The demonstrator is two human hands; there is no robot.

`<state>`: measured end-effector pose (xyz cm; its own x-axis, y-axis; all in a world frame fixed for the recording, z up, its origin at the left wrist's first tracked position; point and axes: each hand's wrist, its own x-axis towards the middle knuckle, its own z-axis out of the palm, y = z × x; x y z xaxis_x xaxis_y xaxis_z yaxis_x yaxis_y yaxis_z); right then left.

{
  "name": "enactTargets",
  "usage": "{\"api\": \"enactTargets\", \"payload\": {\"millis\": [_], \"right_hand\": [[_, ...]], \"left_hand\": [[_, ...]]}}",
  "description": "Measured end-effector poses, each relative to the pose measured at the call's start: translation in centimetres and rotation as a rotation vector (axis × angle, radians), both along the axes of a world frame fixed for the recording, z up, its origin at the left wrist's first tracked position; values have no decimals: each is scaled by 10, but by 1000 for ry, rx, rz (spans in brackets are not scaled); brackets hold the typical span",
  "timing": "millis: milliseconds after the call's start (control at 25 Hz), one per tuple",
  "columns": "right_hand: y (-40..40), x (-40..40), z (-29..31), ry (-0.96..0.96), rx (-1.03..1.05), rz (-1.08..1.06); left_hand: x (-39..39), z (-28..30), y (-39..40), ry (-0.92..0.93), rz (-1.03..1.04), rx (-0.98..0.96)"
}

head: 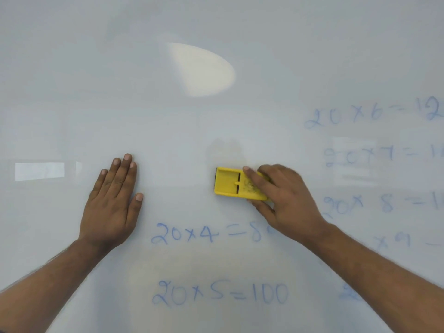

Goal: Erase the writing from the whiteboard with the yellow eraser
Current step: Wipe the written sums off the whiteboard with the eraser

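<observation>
The whiteboard [168,128] fills the whole view. My right hand [286,200] grips the yellow eraser [228,183] and presses it flat on the board at centre, just above the blue line "20x4=8" [187,235], whose end my wrist hides. Below that stands "20x5=100" [219,294]. Down the right side runs a fainter column of blue sums, from "20x6" [343,116] through "20x7" [358,157] and "20x8" [355,205]. My left hand [113,200] lies flat on the board, fingers apart, left of the eraser and holding nothing.
The upper and left parts of the board carry no writing. A bright oval light reflection [204,70] shows at top centre and a rectangular reflection [39,171] at the left. A faint smudge [225,150] sits just above the eraser.
</observation>
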<state>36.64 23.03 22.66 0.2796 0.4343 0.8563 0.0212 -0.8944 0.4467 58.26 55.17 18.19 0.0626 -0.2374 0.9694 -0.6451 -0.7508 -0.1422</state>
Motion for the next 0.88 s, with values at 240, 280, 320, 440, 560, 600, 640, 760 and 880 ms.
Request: {"api": "enactTargets", "payload": {"millis": [240,280,320,440,560,600,640,760,880], "right_hand": [[-30,-23,-39,122,-219,-31],[-35,-26,-35,126,-238,-44],[-38,-27,-29,117,-223,-53],[-29,-19,-13,37,-29,-11],[-5,-2,-22,38,39,41],[0,1,-31,56,20,48],[1,2,-43,77,-5,52],[-9,-7,-74,145,-109,36],[-28,-23,-77,175,-224,-20]], "left_hand": [[-1,-5,2,15,0,-10],[-2,-6,2,17,-2,-11],[-1,-7,2,16,-3,-12],[0,-7,3,14,0,-13],[1,-10,4,9,0,-7],[1,-12,4,9,1,-6],[1,-13,5,11,1,-3],[2,-16,7,16,-7,6],[2,-22,8,12,-11,8]]}}
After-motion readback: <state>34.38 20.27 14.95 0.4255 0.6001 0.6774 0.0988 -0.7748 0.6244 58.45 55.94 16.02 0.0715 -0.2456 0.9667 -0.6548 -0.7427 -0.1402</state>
